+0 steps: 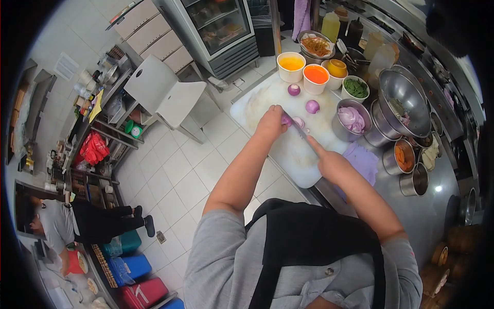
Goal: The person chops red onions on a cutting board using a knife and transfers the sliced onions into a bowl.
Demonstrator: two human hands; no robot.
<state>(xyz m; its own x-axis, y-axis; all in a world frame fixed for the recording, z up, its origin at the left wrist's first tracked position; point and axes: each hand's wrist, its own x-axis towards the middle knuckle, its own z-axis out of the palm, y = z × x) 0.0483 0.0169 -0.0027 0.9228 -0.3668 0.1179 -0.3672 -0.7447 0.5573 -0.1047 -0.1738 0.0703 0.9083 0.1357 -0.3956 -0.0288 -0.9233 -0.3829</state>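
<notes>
My right hand [333, 165] grips a kitchen knife [304, 140], its index finger stretched along the blade. The fingers of my left hand [271, 123] are closed on a piece of red onion [286, 120], right beside the blade's far end. A pale cut onion piece [298, 122] lies against the other side of the knife. Two more purple onion pieces [312, 106] rest farther up the white cutting board [303, 167]. To the right of the board stands a metal container of sliced onion [351, 120].
White tubs hold yellow sauce [292, 63], orange sauce [316, 75] and chopped greens [355, 87]. Large metal bowls [406, 98] and a purple cloth [362, 162] are on the right. Behind the board are squeeze bottles [331, 27]. A chair [170, 90] and another person [98, 219] are at left.
</notes>
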